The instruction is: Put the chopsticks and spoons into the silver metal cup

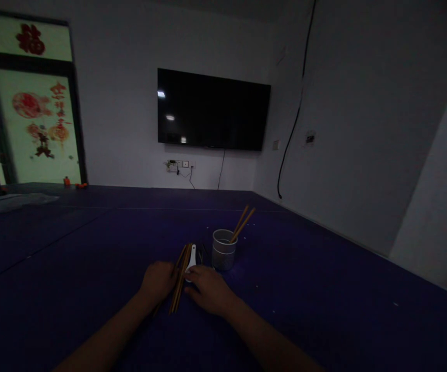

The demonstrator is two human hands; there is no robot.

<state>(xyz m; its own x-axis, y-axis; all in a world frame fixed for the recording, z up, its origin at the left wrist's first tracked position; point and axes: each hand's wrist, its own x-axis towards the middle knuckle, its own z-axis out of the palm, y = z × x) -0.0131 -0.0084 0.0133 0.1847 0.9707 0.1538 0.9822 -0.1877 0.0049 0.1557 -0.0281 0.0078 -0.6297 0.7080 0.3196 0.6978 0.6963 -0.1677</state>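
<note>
A bundle of several wooden chopsticks (180, 284) lies on the purple surface between my hands, pointing away from me. My left hand (159, 280) is closed at the bundle's left side, with a chopstick running beneath it; its fingertips are partly hidden. Just right of the bundle is a white spoon (193, 254), handle pointing away. My right hand (210, 289) reaches over the spoon's bowl, touching it with the index finger while the thumb stays apart. Behind that hand stands a grey cylindrical cup (223, 254) with two chopsticks (242, 225) leaning in it.
Small dark utensils (201, 254), hard to make out, lie between spoon and cup. The purple surface (92, 274) stretches to the walls. A clear plastic sheet (14, 201) and small orange items (80, 185) lie at the far left. A television (213, 111) hangs on the wall.
</note>
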